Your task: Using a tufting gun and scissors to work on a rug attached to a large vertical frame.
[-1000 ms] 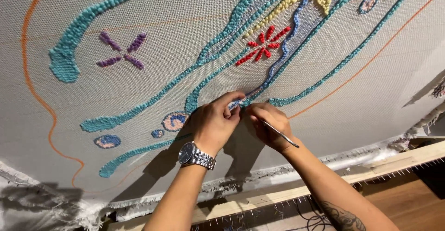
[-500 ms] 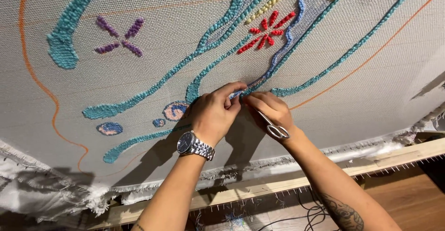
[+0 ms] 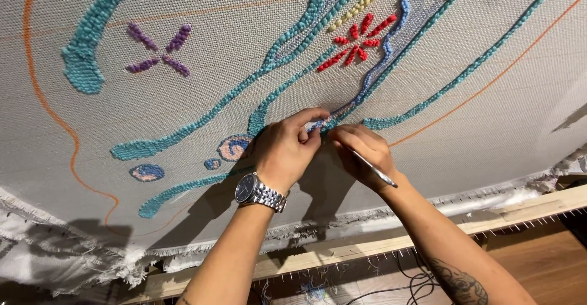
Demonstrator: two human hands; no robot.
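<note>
At frame centre, the left hand [image 3: 286, 155] pinches a strand of blue yarn [image 3: 318, 125] against the grey cloth [image 3: 214, 106]. The right hand [image 3: 362, 156] closes around a thin metal tool [image 3: 374, 170], perhaps small scissors.

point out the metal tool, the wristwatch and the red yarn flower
metal tool [image 3: 374, 170], head view, on the slim silver shaft sticking out of the right hand [image 3: 361, 155]
wristwatch [image 3: 249, 188], head view, on the dark dial
red yarn flower [image 3: 354, 40], head view, at its centre
</note>
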